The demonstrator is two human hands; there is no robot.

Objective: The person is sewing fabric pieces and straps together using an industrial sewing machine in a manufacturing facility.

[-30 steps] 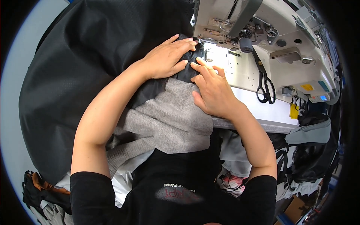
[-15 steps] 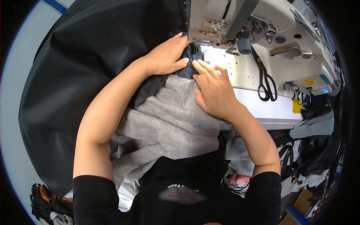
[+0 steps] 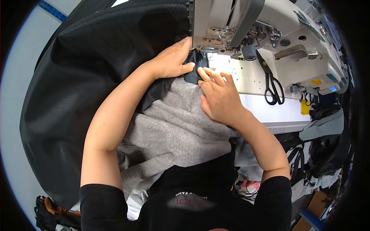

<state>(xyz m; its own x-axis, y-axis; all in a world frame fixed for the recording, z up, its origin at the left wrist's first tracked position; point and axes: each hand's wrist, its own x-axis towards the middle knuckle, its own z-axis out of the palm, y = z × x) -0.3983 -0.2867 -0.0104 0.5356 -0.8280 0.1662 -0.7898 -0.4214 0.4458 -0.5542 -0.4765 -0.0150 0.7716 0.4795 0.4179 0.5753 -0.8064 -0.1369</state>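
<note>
My left hand [image 3: 173, 58] lies flat on a large sheet of smooth black material [image 3: 96, 77], its fingertips reaching the left edge of the sewing machine head [image 3: 219, 27]. Its thumb touches a small dark, shiny piece of fabric [image 3: 195, 71] just in front of the presser foot area. On the right side of that piece rests my right hand [image 3: 220, 92], fingers stretched out and slightly bent, pressing down. Toward my body, a soft grey knit fabric [image 3: 181, 127] hangs in folds from the dark piece over the table edge. The machine head hides the needle.
Black-handled scissors [image 3: 273, 86] lie on the machine bed right of my right hand. A pale table [image 3: 269, 107] carries the machine. Dark and grey cloth items [image 3: 323, 142] are piled at the right. More clothing [image 3: 54, 211] sits at the lower left.
The whole view has shifted slightly. My left fingers have slid a little along the black sheet, and more of the dark piece shows between my hands. The grey knit has moved slightly right.
</note>
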